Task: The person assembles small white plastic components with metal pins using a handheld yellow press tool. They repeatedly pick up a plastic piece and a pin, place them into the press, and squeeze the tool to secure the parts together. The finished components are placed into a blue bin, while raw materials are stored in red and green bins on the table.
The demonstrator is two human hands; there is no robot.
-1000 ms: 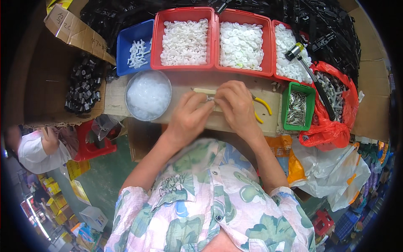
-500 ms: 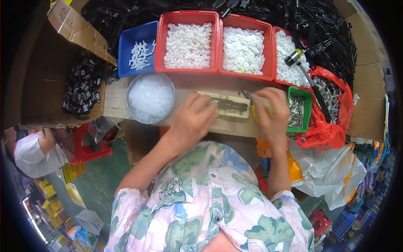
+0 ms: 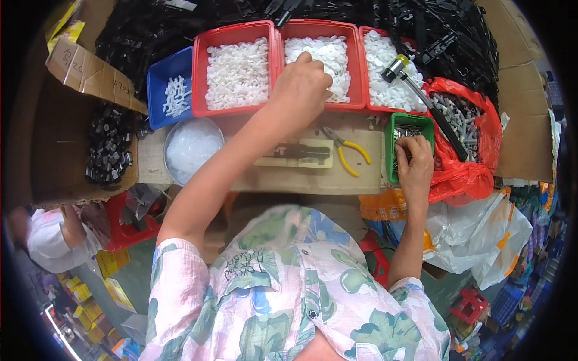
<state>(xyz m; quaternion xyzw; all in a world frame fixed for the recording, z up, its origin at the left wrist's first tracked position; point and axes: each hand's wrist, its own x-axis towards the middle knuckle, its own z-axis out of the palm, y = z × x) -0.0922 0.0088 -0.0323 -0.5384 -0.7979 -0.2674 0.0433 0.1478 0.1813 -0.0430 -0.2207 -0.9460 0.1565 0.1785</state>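
My left hand [image 3: 301, 90] reaches over the middle red bin [image 3: 356, 72] of small white round plastic pieces [image 3: 337, 54]. Its fingers are curled closed, and anything in them is hidden. Down in the green bin [image 3: 391, 129], my right hand [image 3: 416, 159] has thumb and fingers closed among small metal pins [image 3: 408, 130]; what they pinch cannot be made out. Between my arms lies a cream holding block [image 3: 325, 163] with a dark, long part [image 3: 301, 152] in it, partly covered by my left forearm. Yellow-handled pliers [image 3: 342, 157] rest beside the block.
Left of the bins stand a blue bin [image 3: 158, 90] of white pieces and a round tub [image 3: 194, 150] of whitish, translucent material. A hammer [image 3: 430, 99] lies across the right red bin and red bag [image 3: 490, 120]. Black parts [image 3: 229, 13] heap behind; cardboard boxes [image 3: 66, 138] flank the bench.
My left hand has left the block for the middle red bin. My right hand has put down the pliers and moved right into the green bin. The view has shifted slightly.
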